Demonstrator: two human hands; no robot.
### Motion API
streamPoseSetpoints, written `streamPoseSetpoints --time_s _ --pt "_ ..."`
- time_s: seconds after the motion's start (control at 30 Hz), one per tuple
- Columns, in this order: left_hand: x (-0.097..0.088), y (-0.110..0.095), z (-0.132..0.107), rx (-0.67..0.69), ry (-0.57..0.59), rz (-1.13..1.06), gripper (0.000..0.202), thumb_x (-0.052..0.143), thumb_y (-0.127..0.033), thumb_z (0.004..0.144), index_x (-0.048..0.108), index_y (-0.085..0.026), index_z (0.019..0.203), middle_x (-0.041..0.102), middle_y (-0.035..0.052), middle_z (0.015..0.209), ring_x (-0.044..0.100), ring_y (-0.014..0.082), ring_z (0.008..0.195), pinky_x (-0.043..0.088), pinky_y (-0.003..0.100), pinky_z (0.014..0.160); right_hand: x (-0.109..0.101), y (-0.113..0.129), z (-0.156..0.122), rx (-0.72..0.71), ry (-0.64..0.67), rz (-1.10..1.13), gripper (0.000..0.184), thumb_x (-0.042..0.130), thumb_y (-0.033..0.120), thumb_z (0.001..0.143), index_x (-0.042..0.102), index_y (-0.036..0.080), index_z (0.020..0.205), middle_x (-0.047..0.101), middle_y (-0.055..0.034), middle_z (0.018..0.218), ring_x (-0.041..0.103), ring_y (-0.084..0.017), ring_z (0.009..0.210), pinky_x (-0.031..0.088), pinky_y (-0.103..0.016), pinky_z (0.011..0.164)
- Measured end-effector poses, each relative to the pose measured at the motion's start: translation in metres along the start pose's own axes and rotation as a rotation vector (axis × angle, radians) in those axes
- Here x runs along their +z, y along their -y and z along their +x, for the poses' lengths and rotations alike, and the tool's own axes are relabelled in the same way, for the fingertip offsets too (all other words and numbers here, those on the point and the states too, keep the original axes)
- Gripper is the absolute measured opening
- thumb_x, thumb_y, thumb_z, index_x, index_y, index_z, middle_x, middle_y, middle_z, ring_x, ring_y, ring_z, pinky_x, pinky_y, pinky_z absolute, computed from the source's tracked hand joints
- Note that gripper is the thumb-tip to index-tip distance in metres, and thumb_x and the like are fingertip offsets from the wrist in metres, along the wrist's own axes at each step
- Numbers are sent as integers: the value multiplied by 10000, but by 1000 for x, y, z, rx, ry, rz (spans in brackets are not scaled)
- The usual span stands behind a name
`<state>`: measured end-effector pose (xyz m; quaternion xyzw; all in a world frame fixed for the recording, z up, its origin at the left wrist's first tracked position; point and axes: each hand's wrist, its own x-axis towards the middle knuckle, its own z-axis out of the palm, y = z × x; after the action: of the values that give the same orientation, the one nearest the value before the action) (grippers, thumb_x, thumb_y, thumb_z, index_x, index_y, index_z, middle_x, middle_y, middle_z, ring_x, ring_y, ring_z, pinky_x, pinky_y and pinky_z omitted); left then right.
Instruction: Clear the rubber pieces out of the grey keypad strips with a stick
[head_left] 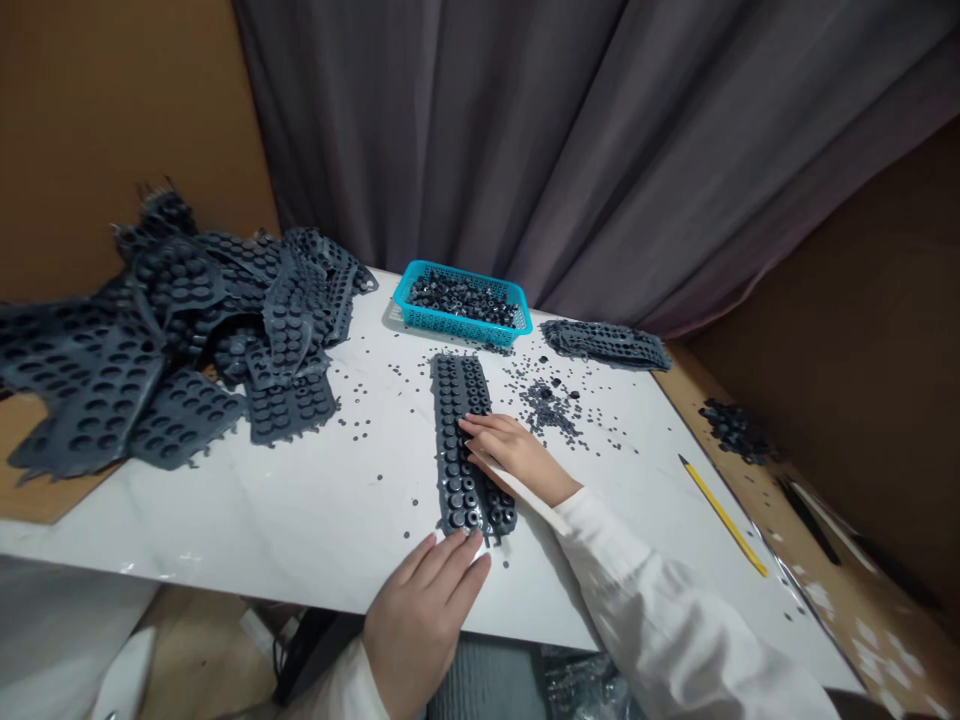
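Left hand flat and open at the table's near edge, fingertips touching the near end of the rubber strip, gripping nothing. Just beyond, right hand lying open across the strip's middle, fingers pressing down. Loose bits beside it. Farther off, blue basket; heap of rubber sheets at left.

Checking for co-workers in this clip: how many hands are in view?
2. The left hand lies flat at the near end of the rubber strip; the right hand rests on the strip's middle. Both are the wearer's own; no other hands show.
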<state>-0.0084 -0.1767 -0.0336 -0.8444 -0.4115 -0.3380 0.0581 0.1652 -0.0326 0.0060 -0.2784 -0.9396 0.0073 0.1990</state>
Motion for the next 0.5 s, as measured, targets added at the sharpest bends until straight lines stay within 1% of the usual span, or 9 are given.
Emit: streamPoseSetpoints --time_s 0.1,0.17,0.23,0.3,0.43,0.5 --pt "0 0 0 -19 -16 -4 394 276 -139 914 630 -222 1067 639 -25 1167 551 145 1077 324 303 999 -1 -3 2 -65 56 -110 135 459 217 926 581 165 899 626 -127 1205 566 -245 1144 490 -427 921" --pt "-3 0 1 12 10 14 376 296 -149 915 629 -220 1074 641 -26 1165 556 143 1069 335 294 987 -3 -5 3 -65 81 -153 139 444 185 929 581 158 923 593 -134 1250 543 -243 1168 477 -420 939" --pt "-6 1 2 35 27 28 363 311 -154 915 628 -220 1078 643 -30 1160 562 139 1058 346 288 977 -3 -8 3 -42 77 -171 143 435 169 930 577 158 938 567 -133 1283 547 -241 1156 476 -418 937" --pt "-6 1 3 37 27 33 357 315 -162 916 628 -221 1077 643 -31 1159 564 138 1052 352 286 974 -2 -12 3 3 54 -155 142 432 172 931 573 159 935 554 -139 1296 572 -244 1113 489 -423 910" --pt "0 0 0 -10 -21 5 372 305 -148 905 631 -223 1069 642 -21 1157 548 138 1077 346 291 996 -1 -20 1 181 -39 -8 112 454 207 922 556 171 954 607 -159 1220 623 -254 1036 513 -447 859" --pt "1 -1 -1 -21 -34 -2 381 305 -133 895 631 -223 1072 640 -14 1159 543 139 1086 348 294 1002 -2 -19 0 236 -72 66 106 451 216 921 539 185 970 618 -150 1205 613 -239 1074 518 -429 874"
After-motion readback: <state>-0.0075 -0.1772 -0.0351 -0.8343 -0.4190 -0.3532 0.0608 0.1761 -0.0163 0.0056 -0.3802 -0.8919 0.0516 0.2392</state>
